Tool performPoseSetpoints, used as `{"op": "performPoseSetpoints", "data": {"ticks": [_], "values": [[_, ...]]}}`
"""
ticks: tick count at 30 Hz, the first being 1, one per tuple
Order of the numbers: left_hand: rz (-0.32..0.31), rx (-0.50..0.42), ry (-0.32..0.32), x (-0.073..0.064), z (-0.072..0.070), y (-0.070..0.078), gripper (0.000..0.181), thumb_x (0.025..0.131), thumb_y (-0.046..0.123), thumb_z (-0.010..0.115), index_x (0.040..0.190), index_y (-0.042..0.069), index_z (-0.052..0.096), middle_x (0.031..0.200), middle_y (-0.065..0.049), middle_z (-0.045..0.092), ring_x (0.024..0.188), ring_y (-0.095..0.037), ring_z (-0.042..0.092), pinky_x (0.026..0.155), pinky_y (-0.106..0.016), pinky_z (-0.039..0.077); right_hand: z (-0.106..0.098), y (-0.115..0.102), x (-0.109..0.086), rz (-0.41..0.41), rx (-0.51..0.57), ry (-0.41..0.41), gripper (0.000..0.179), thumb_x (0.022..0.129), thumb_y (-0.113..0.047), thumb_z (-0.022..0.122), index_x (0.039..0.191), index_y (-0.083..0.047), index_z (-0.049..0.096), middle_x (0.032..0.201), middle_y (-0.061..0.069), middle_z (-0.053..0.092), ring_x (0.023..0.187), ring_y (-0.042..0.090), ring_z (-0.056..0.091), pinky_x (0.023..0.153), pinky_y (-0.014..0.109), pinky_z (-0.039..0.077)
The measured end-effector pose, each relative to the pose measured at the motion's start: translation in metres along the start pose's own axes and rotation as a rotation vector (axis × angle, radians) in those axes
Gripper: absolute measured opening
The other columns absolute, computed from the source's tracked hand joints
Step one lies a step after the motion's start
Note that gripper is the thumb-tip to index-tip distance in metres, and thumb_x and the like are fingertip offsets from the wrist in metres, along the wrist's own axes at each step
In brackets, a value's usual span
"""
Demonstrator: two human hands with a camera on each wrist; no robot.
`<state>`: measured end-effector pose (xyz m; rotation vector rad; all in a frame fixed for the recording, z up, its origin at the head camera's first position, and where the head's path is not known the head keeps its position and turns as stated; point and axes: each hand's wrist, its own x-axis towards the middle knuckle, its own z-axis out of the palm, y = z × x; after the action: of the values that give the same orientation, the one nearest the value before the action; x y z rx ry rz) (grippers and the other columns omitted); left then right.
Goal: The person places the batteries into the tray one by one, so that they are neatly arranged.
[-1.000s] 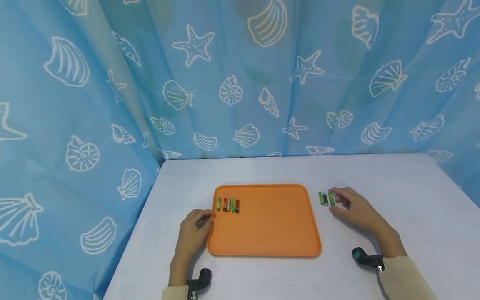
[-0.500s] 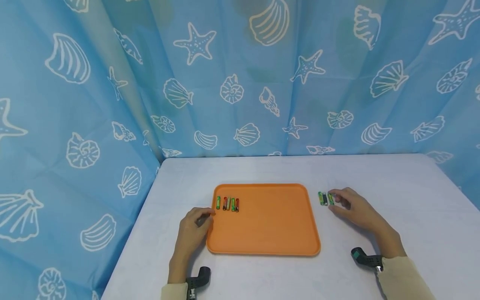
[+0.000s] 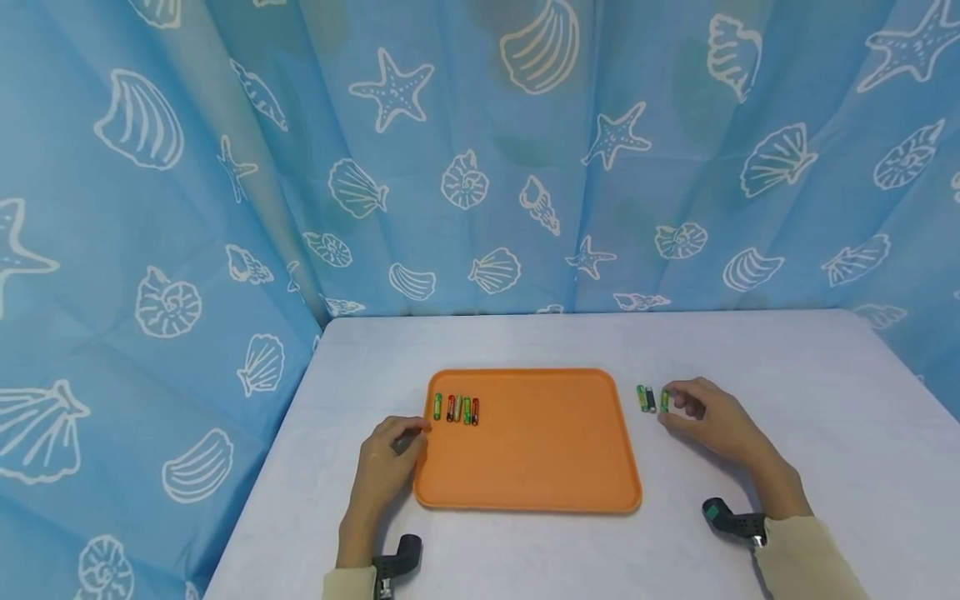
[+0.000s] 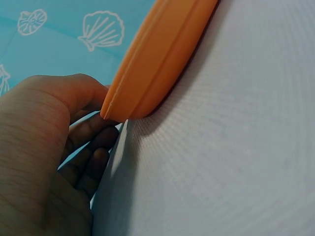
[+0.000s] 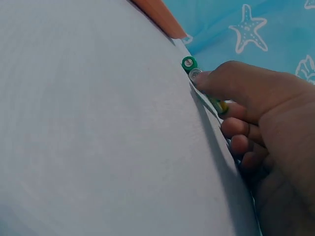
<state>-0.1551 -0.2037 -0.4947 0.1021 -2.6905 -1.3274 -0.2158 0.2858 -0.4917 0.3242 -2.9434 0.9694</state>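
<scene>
In the head view, my right hand [image 3: 705, 417] pinches a green battery [image 3: 664, 401] between thumb and fingers, to the right of the tray. Just left of it, a green battery [image 3: 642, 398] and a dark battery [image 3: 651, 400] lie side by side on the table. The right wrist view shows the pinched battery [image 5: 217, 105] partly hidden by the thumb. My left hand [image 3: 386, 462] holds the left rim of an orange tray [image 3: 540, 467]; in the left wrist view, thumb and fingers meet the tray's edge [image 4: 142, 73]. Several red and green batteries [image 3: 458, 408] stand in a row inside the tray's upper left.
A white cloth [image 3: 540, 554] covers the table. Blue curtains [image 3: 487, 167] with shell and starfish prints hang behind and at the left. Each wrist wears a black camera, such as the one on the right [image 3: 723, 512].
The pinched green battery has shifted slightly right, widening the gap from the dark one beside it. My left hand stays at the tray's rim.
</scene>
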Motion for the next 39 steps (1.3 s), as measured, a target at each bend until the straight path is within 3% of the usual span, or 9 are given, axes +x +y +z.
{"op": "performPoseSetpoints", "data": {"ticks": [5,10,16,25,33,39], "values": [[-0.003,0.008,0.002,-0.001,0.001,-0.002,0.018,0.093,0.019,0.07,0.111,0.024,0.073,0.114,0.007,0.064,0.113,-0.015,0.06,0.101,-0.041,0.049,-0.002,-0.008,-0.002,-0.022,-0.019,0.063,0.044,0.086,-0.027,0.08,0.119,-0.004,0.065,0.091,0.002,0.057,0.082,0.019,0.05,0.066,0.03,0.047],[0.034,-0.002,0.011,0.001,0.0,-0.001,0.02,0.092,0.016,0.071,0.111,0.023,0.074,0.112,0.007,0.065,0.11,-0.015,0.061,0.1,-0.041,0.051,-0.006,-0.031,-0.003,-0.087,0.0,0.124,0.043,0.086,-0.029,0.08,0.119,-0.005,0.066,0.091,0.002,0.057,0.081,0.018,0.05,0.064,0.025,0.046],[0.053,-0.02,0.012,0.001,0.001,0.0,0.02,0.092,0.014,0.072,0.11,0.022,0.074,0.11,0.007,0.065,0.109,-0.014,0.061,0.098,-0.039,0.051,-0.004,-0.061,0.0,-0.103,-0.003,0.104,0.041,0.086,-0.028,0.081,0.119,-0.009,0.065,0.091,0.003,0.057,0.082,0.019,0.051,0.066,0.029,0.049],[0.022,0.001,0.017,0.001,-0.002,0.0,0.019,0.093,0.017,0.071,0.11,0.024,0.074,0.11,0.009,0.064,0.11,-0.013,0.06,0.101,-0.039,0.05,-0.002,-0.106,0.012,-0.173,0.04,0.127,0.04,0.087,-0.027,0.08,0.121,-0.012,0.065,0.091,0.004,0.056,0.08,0.02,0.05,0.065,0.031,0.047],[0.006,0.006,0.021,0.001,-0.001,0.0,0.018,0.093,0.019,0.071,0.11,0.024,0.074,0.111,0.008,0.064,0.111,-0.014,0.06,0.101,-0.041,0.05,0.016,-0.141,0.022,-0.224,0.161,0.061,0.043,0.088,-0.034,0.078,0.123,-0.013,0.064,0.095,0.005,0.057,0.083,0.019,0.05,0.07,0.034,0.047],[0.006,0.007,0.018,0.001,0.001,0.001,0.016,0.093,0.018,0.071,0.108,0.022,0.075,0.11,0.008,0.065,0.11,-0.013,0.061,0.101,-0.039,0.05,0.032,-0.157,0.025,-0.282,0.18,0.055,0.041,0.086,-0.031,0.08,0.12,-0.013,0.065,0.093,0.001,0.056,0.081,0.015,0.05,0.068,0.029,0.047]]}}
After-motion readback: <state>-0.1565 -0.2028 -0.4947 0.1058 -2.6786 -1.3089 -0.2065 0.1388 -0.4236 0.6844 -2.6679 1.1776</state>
